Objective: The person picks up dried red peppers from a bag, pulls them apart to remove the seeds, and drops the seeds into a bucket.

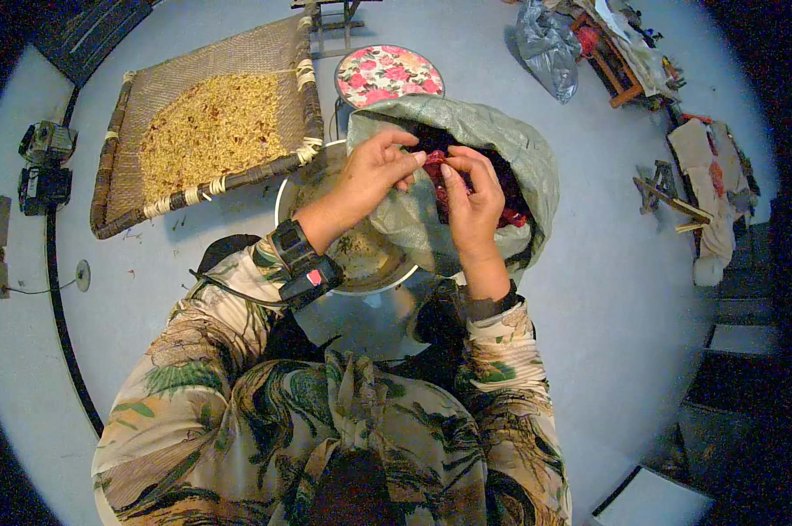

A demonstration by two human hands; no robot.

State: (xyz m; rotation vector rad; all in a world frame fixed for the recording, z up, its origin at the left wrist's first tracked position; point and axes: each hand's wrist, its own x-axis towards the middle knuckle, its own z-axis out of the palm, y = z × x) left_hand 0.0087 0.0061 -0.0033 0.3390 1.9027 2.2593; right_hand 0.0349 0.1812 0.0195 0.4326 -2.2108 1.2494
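The left hand [374, 180] and right hand [477, 203] both have thumb and fingertips pinched on a small red pepper [435, 159], positioned over the mouth of a pale green sack [529, 162] containing more dark red peppers [512, 216]. Beneath the forearms and partly behind the sack, a white-rimmed basin [280, 203] contains scattered dark bits; to its left, a mesh tray [164, 88] bears a broad spread of yellow seeds [212, 131] with reddish flecks.
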